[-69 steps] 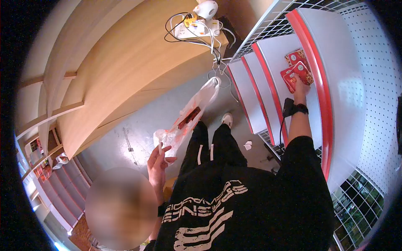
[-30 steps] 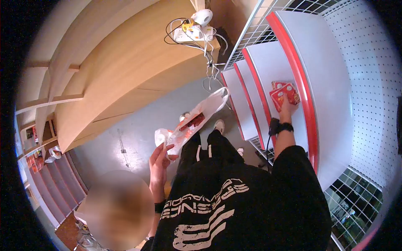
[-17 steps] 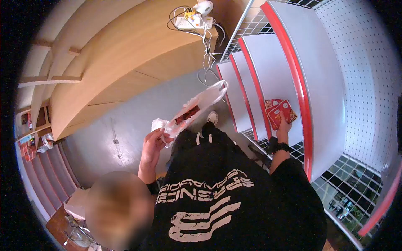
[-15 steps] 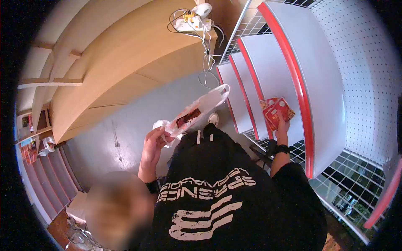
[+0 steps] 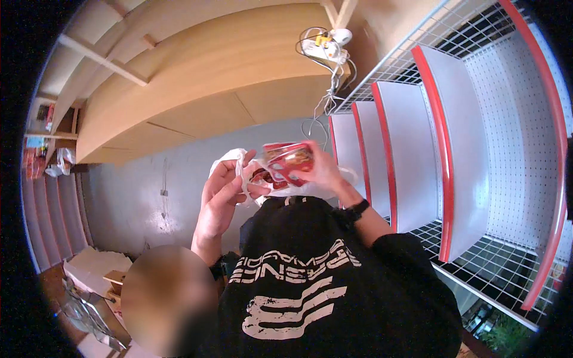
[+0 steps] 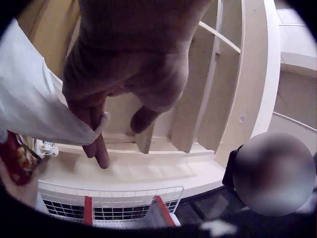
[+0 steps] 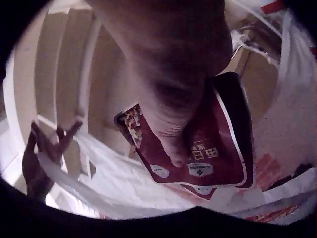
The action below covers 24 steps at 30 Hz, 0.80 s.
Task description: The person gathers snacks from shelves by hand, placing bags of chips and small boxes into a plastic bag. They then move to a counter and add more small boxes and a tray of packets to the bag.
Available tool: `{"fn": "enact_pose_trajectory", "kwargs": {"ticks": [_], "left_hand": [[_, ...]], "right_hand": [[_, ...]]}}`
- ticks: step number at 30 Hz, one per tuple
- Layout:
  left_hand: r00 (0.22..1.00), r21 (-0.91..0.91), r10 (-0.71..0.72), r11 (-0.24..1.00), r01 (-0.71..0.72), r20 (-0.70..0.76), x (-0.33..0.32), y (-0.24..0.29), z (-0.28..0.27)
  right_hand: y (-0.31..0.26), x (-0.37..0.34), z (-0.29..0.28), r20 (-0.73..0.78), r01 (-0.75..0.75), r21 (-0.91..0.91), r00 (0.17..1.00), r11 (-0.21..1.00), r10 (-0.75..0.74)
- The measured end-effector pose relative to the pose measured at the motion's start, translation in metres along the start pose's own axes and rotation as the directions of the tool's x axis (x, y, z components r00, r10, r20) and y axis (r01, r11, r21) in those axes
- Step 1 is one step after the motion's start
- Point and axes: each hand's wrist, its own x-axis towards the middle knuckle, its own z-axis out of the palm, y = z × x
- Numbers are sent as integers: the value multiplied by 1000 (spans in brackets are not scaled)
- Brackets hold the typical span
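Observation:
My left hand (image 5: pixel 219 197) holds a white plastic carrier bag (image 5: pixel 229 157) by one handle, which loops over the fingers; the thumb stands apart from them in the left wrist view. My right hand (image 5: pixel 324 172) grips red flat snack packets (image 5: pixel 291 157) over the bag's mouth, thumb pressed on the front one (image 7: pixel 208 146). A second packet shows behind its lower edge in the right wrist view. Each packet has a white border and a food picture. Dark red packs (image 5: pixel 260 177) lie inside the bag, partly hidden by the held packets.
White shelves with red edges (image 5: pixel 412 155) and a wire grid stand to the right. A curved wooden counter (image 5: pixel 197 89) runs across the far side, with a power strip (image 5: pixel 322 51) and hanging cables at its end. More shelves (image 5: pixel 54 221) stand far left.
My right hand has lifted the red packets off the shelf and brought them left to the bag. My left hand has kept the bag's handle, its fingers now spread wider. The view has turned.

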Motion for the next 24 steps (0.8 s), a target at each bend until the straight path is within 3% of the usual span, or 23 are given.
{"fn": "enact_pose_trajectory", "kwargs": {"ticks": [1, 3, 6, 8, 11, 14, 16, 18, 22, 24], "left_hand": [[1000, -7, 11, 1000, -11, -12, -6, 4, -1], [994, -53, 104, 993, -105, -25, -16, 11, -5], [964, 2, 225, 974, -227, -139, -27, 15, -27], [949, -40, 262, 961, -273, -177, -38, 20, -45], [927, -115, 306, 935, -336, -216, -55, 22, -72], [922, -168, 322, 918, -360, -214, -72, 24, -89], [921, -185, 331, 911, -369, -207, -81, 25, -96], [919, -201, 364, 899, -390, -153, -91, 26, -103], [889, -243, 426, 856, -457, -170, -116, 34, -106], [871, -175, 438, 861, -477, -221, -126, 38, -110]], "right_hand": [[-17, 8, 11, 12, 11, -5, 1000, 1000, -11], [-43, 21, 32, 255, 95, -101, 965, 990, -67], [-68, 29, 57, 301, 260, -170, 932, 950, -201], [-76, 29, 65, 318, 317, -179, 915, 932, -250], [-88, 23, 64, 127, 256, -20, 959, 966, -252], [-111, 26, 63, 176, 367, -81, 920, 927, -350], [-127, 30, 73, 240, 439, -82, 880, 895, -410], [-141, 34, 95, 354, 602, -116, 768, 790, -533], [-156, 48, 155, 532, 690, -28, 623, 724, -574], [-167, 54, 180, 528, 762, 26, 539, 647, -657]]}}
